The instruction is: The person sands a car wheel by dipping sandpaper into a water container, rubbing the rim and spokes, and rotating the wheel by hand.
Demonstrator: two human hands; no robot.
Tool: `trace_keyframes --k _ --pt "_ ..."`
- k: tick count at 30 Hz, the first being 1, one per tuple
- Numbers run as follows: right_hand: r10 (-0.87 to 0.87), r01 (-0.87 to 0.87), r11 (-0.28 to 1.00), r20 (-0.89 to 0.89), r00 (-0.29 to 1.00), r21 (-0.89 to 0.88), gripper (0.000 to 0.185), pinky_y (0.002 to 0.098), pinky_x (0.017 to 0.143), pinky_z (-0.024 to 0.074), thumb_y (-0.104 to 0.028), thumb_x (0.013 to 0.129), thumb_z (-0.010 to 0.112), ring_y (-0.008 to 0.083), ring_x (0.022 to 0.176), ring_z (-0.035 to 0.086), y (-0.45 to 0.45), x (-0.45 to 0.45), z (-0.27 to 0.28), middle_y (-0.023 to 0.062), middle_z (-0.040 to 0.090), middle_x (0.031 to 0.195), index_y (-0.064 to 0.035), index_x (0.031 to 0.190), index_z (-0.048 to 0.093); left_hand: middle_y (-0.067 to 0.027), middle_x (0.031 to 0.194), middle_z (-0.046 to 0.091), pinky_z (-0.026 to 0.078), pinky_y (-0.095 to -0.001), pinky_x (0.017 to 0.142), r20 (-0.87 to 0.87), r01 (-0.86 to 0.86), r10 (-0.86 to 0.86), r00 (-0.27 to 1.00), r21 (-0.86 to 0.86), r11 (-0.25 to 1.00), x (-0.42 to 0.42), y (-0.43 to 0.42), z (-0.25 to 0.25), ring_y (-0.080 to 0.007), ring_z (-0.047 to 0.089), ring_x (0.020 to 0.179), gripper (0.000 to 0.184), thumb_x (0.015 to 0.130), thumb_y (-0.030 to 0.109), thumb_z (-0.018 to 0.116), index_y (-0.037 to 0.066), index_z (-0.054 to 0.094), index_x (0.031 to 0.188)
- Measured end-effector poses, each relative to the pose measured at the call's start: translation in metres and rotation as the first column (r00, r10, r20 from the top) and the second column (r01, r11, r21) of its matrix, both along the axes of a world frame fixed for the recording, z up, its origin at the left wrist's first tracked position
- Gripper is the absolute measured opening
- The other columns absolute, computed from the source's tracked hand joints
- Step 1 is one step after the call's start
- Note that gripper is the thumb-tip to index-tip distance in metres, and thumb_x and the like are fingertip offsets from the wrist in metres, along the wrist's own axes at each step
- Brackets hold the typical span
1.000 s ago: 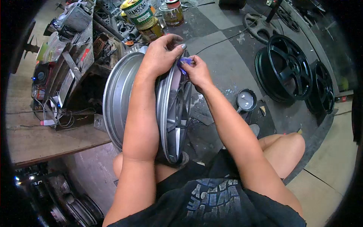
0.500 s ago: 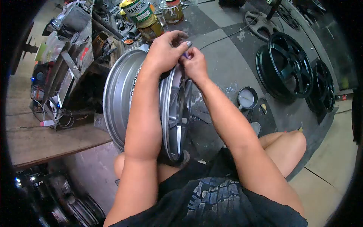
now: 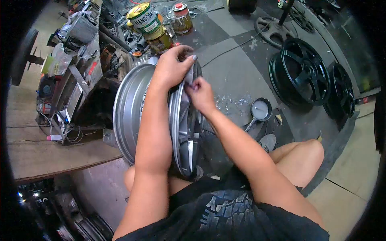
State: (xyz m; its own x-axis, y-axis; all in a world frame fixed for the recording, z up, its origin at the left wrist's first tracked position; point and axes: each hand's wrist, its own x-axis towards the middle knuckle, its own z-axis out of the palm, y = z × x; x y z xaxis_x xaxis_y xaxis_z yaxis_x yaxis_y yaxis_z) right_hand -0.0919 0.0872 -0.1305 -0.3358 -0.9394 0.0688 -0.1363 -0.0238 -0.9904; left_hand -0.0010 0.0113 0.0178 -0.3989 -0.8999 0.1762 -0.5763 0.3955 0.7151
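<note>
A silver alloy wheel rim (image 3: 128, 108) stands upright between my legs, its spoked face turned to the right. My left hand (image 3: 173, 66) holds its upper edge, fingers curled over the top and thumb on the face side. Lower on that face, my right hand (image 3: 201, 96) is closed, pinching a small purple piece (image 3: 196, 85) against the metal near the outer lip. Most of this piece is hidden by the fingers, and its kind cannot be made out. My left forearm covers part of the barrel.
Black wheel rims (image 3: 304, 72) stand at the right. A pan of grey liquid (image 3: 261, 109) sits on the mat nearby. Paint cans (image 3: 146, 22) and a red-capped tin (image 3: 179, 20) are at the back. A cluttered bench (image 3: 86, 76) is on the left; a cable crosses the floor.
My right hand has moved down the wheel face, away from my left hand, with the purple piece. My left hand has settled slightly lower on the rim's edge. The view has shifted a little.
</note>
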Motion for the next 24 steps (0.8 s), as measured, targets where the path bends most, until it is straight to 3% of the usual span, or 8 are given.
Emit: trace_keyframes --k 2,8,9,14,16,20,21,24 --pt "0.056 -0.053 0.993 -0.022 0.998 0.108 0.021 0.0384 0.066 0.0489 -0.008 0.077 0.076 0.0224 0.069 0.059 0.007 -0.006 0.012 0.0136 0.061 0.072 -0.0035 0.081 0.055 -0.0190 0.103 0.075 0.056 -0.0368 0.086 0.010 -0.015 0.016 1.000 -0.025 1.000 0.002 0.000 -0.003 -0.0258 0.073 0.093 0.035 0.089 0.022 0.075 0.000 0.072 0.116" --pt "-0.141 0.137 0.986 -0.034 0.989 -0.095 0.015 0.0374 0.065 0.0486 -0.006 0.078 0.073 0.0208 0.067 0.057 -0.044 -0.013 0.007 0.0134 0.061 0.072 -0.0020 0.085 0.060 -0.0193 0.103 0.075 0.056 -0.0379 0.086 -0.045 -0.027 0.026 0.999 -0.014 1.000 -0.002 -0.008 -0.005 -0.0276 0.073 0.094 0.036 0.089 0.023 0.075 -0.001 0.072 0.115" --pt "-0.095 0.097 0.995 0.038 0.995 -0.035 0.019 0.0368 0.065 0.0482 -0.008 0.078 0.075 0.0215 0.066 0.056 -0.025 -0.007 0.008 0.0122 0.060 0.072 -0.0027 0.084 0.058 -0.0110 0.103 0.075 0.053 -0.0314 0.086 0.011 -0.011 0.011 1.000 -0.017 1.000 0.001 -0.008 -0.005 -0.0154 0.067 0.092 0.032 0.095 0.019 0.071 -0.001 0.069 0.120" --pt "0.046 -0.046 0.999 -0.090 0.995 -0.001 0.021 0.0398 0.065 0.0504 -0.011 0.078 0.077 0.0248 0.068 0.060 -0.006 -0.013 0.005 0.0140 0.062 0.073 -0.0026 0.081 0.058 -0.0109 0.102 0.075 0.053 -0.0308 0.086 0.039 -0.034 0.034 0.999 0.020 0.999 0.000 0.004 0.002 -0.0153 0.068 0.092 0.033 0.094 0.019 0.072 -0.001 0.069 0.120" --pt "-0.023 0.018 0.996 -0.054 0.998 -0.091 0.018 0.0405 0.066 0.0514 -0.009 0.078 0.076 0.0264 0.071 0.064 -0.047 -0.028 0.010 0.0186 0.068 0.079 -0.0006 0.086 0.063 -0.0190 0.100 0.075 0.056 -0.0360 0.084 -0.028 -0.022 0.022 0.999 0.001 1.000 -0.007 0.009 0.009 -0.0253 0.073 0.090 0.036 0.089 0.023 0.075 0.000 0.071 0.117" --pt "-0.045 0.044 0.999 -0.014 0.999 -0.009 0.020 0.0402 0.068 0.0507 -0.011 0.079 0.078 0.0259 0.071 0.062 -0.024 -0.012 0.008 0.0141 0.063 0.073 -0.0026 0.082 0.059 -0.0174 0.098 0.075 0.056 -0.0359 0.083 -0.021 -0.029 0.029 0.999 -0.007 1.000 -0.001 -0.006 -0.003 -0.0245 0.072 0.088 0.035 0.089 0.022 0.075 0.000 0.072 0.117" --pt "0.015 -0.014 0.999 -0.026 1.000 0.048 0.022 0.0392 0.069 0.0504 -0.011 0.079 0.078 0.0249 0.071 0.062 -0.006 -0.004 0.002 0.0119 0.060 0.071 -0.0036 0.080 0.058 -0.0113 0.103 0.075 0.053 -0.0315 0.088 0.043 -0.025 0.024 0.999 0.026 0.999 -0.002 0.001 0.009 -0.0156 0.068 0.093 0.033 0.094 0.019 0.072 -0.001 0.070 0.120" --pt "0.148 -0.144 0.987 -0.061 0.987 0.070 0.019 0.0397 0.068 0.0508 -0.011 0.078 0.078 0.0284 0.070 0.064 0.019 -0.009 0.008 0.0154 0.065 0.074 -0.0035 0.081 0.060 -0.0109 0.104 0.075 0.053 -0.0313 0.088 0.031 -0.020 0.020 0.999 0.022 1.000 -0.001 0.004 0.007 -0.0160 0.068 0.093 0.033 0.094 0.018 0.072 -0.001 0.070 0.121"
